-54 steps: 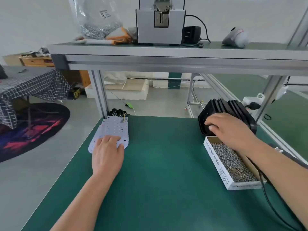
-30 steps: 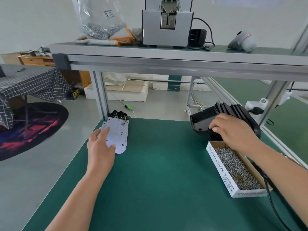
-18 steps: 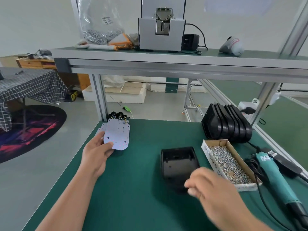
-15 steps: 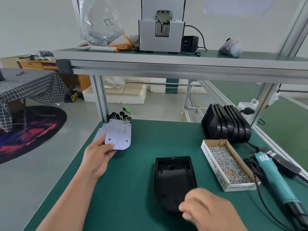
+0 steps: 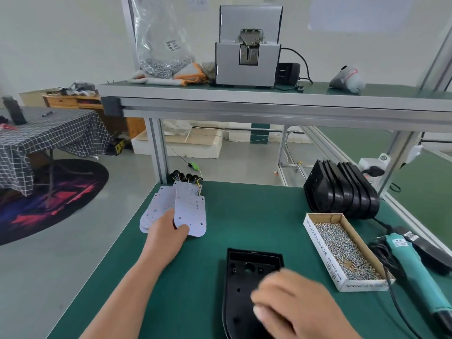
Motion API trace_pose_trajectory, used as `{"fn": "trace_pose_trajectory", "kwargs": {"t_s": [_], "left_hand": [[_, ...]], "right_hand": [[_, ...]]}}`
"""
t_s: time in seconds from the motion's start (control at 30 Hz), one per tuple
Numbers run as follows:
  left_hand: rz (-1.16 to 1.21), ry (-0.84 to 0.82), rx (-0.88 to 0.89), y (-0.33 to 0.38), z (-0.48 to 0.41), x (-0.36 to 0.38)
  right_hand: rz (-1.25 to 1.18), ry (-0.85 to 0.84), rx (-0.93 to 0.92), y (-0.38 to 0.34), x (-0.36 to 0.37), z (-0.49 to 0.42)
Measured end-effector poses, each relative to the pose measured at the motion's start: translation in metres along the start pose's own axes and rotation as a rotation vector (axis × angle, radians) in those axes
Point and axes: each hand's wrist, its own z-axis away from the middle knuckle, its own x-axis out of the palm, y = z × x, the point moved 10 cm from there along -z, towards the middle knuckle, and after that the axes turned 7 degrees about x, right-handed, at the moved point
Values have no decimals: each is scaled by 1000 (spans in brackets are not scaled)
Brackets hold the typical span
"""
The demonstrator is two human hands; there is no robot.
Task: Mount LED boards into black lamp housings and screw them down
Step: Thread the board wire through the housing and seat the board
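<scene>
The left hand (image 5: pixel 166 234) pinches the top board (image 5: pixel 189 211); the right hand (image 5: pixel 293 307) hovers, blurred, over the black housing (image 5: pixel 244 272), grip unclear.

The right hand (image 5: pixel 293 307) is blurred, and it covers the near end of the black housing (image 5: pixel 247 270) at the near edge of the counter (image 5: pixel 244 216), so we cannot tell whether it grips the housing or only lies over it. The picture's bottom edge cuts off both. Toward the far left corner, the left hand (image 5: pixel 166 236) hides the near rim of the LED board (image 5: pixel 189 209), and we lose its fingers beneath. Along the right edge, the electric screwdriver (image 5: pixel 415 270) runs out of view tip first. We cannot read the label on the bag (image 5: pixel 172 45) on the shelf (image 5: pixel 244 94): too small.
</scene>
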Motion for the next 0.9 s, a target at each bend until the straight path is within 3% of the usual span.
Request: {"fn": "trace_pose_trajectory", "kwargs": {"t_s": [0.17,0.3,0.43,0.6,0.77,0.9], "left_hand": [[-311,54,51,12,4,-6],[-383,75,15,6,2,-12],[-307,103,56,12,0,-15],[-237,95,86,15,-3,-13],[27,222,-28,-7,-11,-17],[173,263,0,-11,-20,-21]], "right_hand": [[-47,-163,102,31,75,-89],[128,-314,148,34,151,-148],[186,-415,179,40,193,-162],[299,-400,150,43,203,-162],[301,-412,168,44,197,-159],[298,-431,161,45,196,-157]]}}
